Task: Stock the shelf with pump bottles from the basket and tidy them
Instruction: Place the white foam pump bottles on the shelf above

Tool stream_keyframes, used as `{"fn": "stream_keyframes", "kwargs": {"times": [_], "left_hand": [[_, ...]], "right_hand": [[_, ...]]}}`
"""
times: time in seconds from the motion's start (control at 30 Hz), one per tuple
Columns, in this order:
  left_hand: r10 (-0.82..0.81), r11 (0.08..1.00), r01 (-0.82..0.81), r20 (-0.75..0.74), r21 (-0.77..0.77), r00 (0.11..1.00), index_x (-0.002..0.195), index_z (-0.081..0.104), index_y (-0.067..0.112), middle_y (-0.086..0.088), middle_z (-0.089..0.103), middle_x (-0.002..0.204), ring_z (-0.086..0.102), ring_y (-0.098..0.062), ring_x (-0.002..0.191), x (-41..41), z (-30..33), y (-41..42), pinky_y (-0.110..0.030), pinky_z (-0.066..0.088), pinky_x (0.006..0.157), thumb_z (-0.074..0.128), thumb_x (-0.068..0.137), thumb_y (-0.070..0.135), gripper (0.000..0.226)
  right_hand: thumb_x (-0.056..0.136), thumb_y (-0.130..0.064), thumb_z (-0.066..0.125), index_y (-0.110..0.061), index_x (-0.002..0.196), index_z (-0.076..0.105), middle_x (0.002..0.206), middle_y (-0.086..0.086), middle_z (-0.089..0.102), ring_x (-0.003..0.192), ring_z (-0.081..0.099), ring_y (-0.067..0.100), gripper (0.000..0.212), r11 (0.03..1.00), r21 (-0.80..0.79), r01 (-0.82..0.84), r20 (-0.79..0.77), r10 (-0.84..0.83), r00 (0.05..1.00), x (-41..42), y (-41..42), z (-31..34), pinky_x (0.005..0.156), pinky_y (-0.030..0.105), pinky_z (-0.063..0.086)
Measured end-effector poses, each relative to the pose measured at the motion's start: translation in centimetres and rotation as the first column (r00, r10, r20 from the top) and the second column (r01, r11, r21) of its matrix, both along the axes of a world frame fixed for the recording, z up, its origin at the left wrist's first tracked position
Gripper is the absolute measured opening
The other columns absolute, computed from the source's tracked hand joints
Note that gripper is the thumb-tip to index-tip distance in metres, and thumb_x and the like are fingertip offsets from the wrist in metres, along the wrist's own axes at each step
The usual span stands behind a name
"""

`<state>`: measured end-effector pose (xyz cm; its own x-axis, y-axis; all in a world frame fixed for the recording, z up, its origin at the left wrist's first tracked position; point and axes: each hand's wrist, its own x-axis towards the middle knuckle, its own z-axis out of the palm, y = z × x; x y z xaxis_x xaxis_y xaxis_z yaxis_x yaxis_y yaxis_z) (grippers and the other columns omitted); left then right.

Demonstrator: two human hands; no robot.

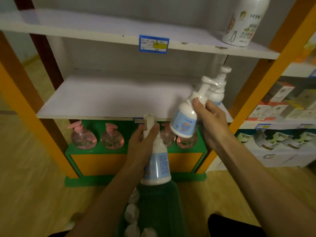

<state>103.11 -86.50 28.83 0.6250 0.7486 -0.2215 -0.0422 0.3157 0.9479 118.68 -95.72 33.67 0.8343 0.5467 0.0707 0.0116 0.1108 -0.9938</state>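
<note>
Our right hand (211, 117) holds a tilted pump bottle (185, 115) nearest the middle shelf (102, 98); left hand (142, 142) grips another (158, 165) upright, lower.

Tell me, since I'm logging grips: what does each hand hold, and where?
The left hand holds a white pump bottle by its neck. The right hand holds another tilted pump bottle by the neck, below the pump.

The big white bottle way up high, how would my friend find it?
Look at the white shelving between the orange posts, at its top board. At that board's right end stands one tall white bottle with cartoon pictures. It stands alone there, and is far bigger than the small pump bottles lower down.
</note>
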Motion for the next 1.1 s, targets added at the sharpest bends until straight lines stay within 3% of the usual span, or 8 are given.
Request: {"fn": "stream_keyframes", "kwargs": {"times": [0.13, 0.43, 0.57, 0.83, 0.9, 0.97, 1.03, 1.1], "left_hand": [[0.0, 1.0, 0.0, 0.018, 0.004, 1.0, 0.096, 0.056, 0.035, -0.005, 0.063, 0.113, 0.067, -0.021, 0.091, 0.3, 0.1, 0.3, -0.027, 0.052, 0.064, 0.062, 0.084, 0.044, 0.017], [0.023, 0.999, -0.023, 0.017, -0.04, 1.0, 0.104, 0.058, 0.031, -0.004, 0.065, 0.11, 0.068, -0.022, 0.091, 0.8, -0.2, 1.1, -0.036, 0.055, 0.074, 0.063, 0.081, 0.051, 0.031], [0.033, 0.999, -0.033, 0.029, -0.026, 0.999, 0.098, 0.059, 0.033, -0.004, 0.06, 0.117, 0.068, -0.021, 0.092, 0.9, -0.2, 1.0, -0.031, 0.054, 0.068, 0.064, 0.078, 0.052, 0.028], [-0.018, 1.0, 0.017, 0.036, 0.017, 0.999, 0.093, 0.058, 0.033, -0.007, 0.061, 0.114, 0.069, -0.021, 0.088, 1.1, -0.8, 1.1, -0.027, 0.054, 0.064, 0.064, 0.079, 0.05, 0.023], [-0.029, 1.0, 0.029, 0.034, 0.008, 0.999, 0.095, 0.058, 0.032, -0.007, 0.063, 0.112, 0.069, -0.02, 0.086, 1.0, -0.8, 1.1, -0.026, 0.054, 0.063, 0.064, 0.08, 0.048, 0.023], [-0.036, 0.999, 0.036, 0.022, -0.001, 0.999, 0.095, 0.059, 0.032, -0.007, 0.06, 0.117, 0.069, -0.021, 0.088, 1.0, -0.9, 1.1, -0.026, 0.054, 0.063, 0.064, 0.078, 0.05, 0.026], [-0.042, 0.999, 0.042, 0.009, -0.032, 0.999, 0.097, 0.058, 0.033, -0.006, 0.06, 0.118, 0.069, -0.021, 0.089, 0.8, -0.9, 1.1, -0.027, 0.054, 0.062, 0.064, 0.079, 0.05, 0.025], [-0.066, 0.992, 0.065, 0.002, -0.112, 0.998, 0.109, 0.057, 0.032, -0.005, 0.063, 0.116, 0.069, -0.022, 0.091, 0.7, -1.1, 1.2, -0.033, 0.057, 0.067, 0.066, 0.077, 0.052, 0.039]], "right_hand": [[0.091, -0.014, 0.061, -0.005, 0.118, 0.062, 0.112, 0.007, 0.068, 0.1, 0.065, 0.015, 0.029, 1.0, -0.014, 0.011, 0.11, -0.01, 0.994, 2.0, 1.9, 1.6, 0.081, 0.026, 0.052], [0.09, -0.01, 0.062, -0.004, 0.125, 0.058, 0.114, 0.009, 0.067, 0.106, 0.063, 0.021, 0.036, 0.999, -0.036, 0.005, 0.14, 0.0, 0.99, 4.7, 5.5, 2.1, 0.094, 0.032, 0.05], [0.088, -0.011, 0.064, -0.007, 0.124, 0.059, 0.118, 0.011, 0.066, 0.112, 0.062, 0.025, 0.037, 1.0, -0.03, 0.002, 0.119, 0.001, 0.993, 5.6, 6.3, 1.1, 0.1, 0.041, 0.048], [0.091, -0.014, 0.061, -0.007, 0.127, 0.056, 0.118, 0.009, 0.066, 0.11, 0.062, 0.021, 0.037, 0.996, -0.083, 0.026, 0.213, -0.008, 0.977, 6.1, 6.7, 0.0, 0.1, 0.039, 0.048], [0.09, -0.019, 0.062, -0.008, 0.132, 0.05, 0.121, 0.007, 0.064, 0.11, 0.061, 0.017, 0.044, 0.989, -0.135, 0.062, 0.265, -0.024, 0.964, 5.8, 6.7, -0.1, 0.101, 0.039, 0.047], [0.088, -0.025, 0.065, -0.01, 0.142, 0.036, 0.137, 0.009, 0.053, 0.123, 0.052, 0.019, 0.064, 0.976, -0.166, 0.143, 0.311, -0.086, 0.947, 4.8, 6.3, -0.3, 0.107, 0.04, 0.042], [0.088, -0.028, 0.066, -0.012, 0.146, 0.028, 0.146, 0.008, 0.043, 0.132, 0.042, 0.018, 0.071, 0.955, -0.157, 0.251, 0.361, -0.181, 0.915, 2.8, 5.1, -0.6, 0.111, 0.035, 0.036], [0.089, -0.023, 0.065, -0.013, 0.14, 0.036, 0.136, 0.005, 0.051, 0.124, 0.049, 0.011, 0.059, 0.961, -0.09, 0.263, 0.421, -0.202, 0.884, 0.1, 3.4, -1.3, 0.104, 0.024, 0.041]]}}
